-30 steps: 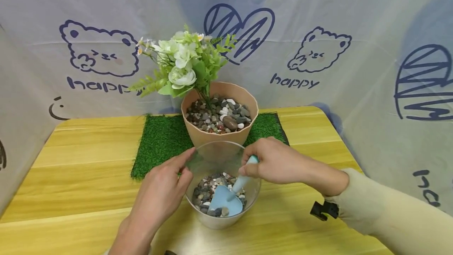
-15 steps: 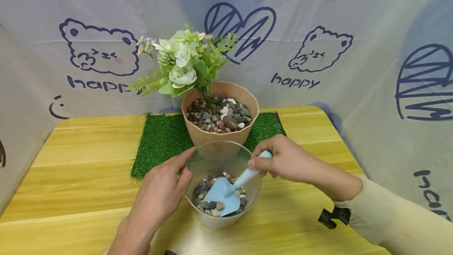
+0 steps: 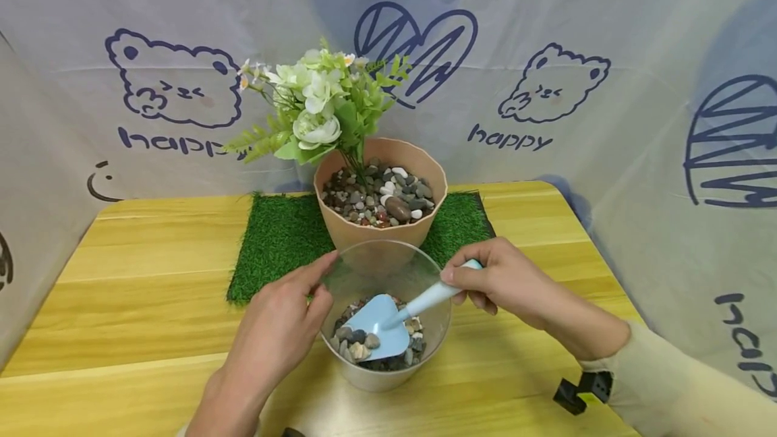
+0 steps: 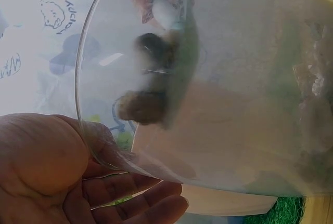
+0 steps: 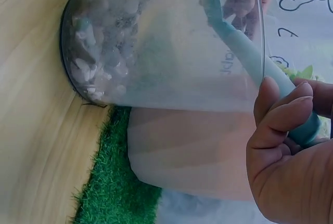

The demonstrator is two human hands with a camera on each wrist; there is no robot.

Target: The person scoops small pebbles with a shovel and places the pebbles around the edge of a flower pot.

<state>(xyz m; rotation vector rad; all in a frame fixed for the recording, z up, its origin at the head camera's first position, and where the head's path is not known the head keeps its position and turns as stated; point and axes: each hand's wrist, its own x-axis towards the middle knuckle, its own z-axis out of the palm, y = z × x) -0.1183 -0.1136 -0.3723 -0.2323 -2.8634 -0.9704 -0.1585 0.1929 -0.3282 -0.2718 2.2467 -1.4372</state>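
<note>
Here, right hand (image 3: pixel 500 285) with fingers curled round a pale-blue plastic scoop (image 3: pixel 425 301), grey-tan pebbles (image 3: pixel 357 337) on its blade, inside a transparent round tub (image 3: pixel 384 381), left hand (image 3: pixel 280 321) touching the tub, fingers loosely extended.

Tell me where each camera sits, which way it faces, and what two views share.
Head: worn on the head, facing forward and down at the bowl, scoop and pot; left grip, right grip and right sleeve show.
Left wrist: on that wrist, facing through the bowl; left grip shows lower left, right grip blurred at top.
Right wrist: on that wrist, facing across the bowl; right grip on the scoop shows at right, a sliver of left grip beyond the bowl.
Shared: both wrist views show the bowl, pot and mat.
</note>
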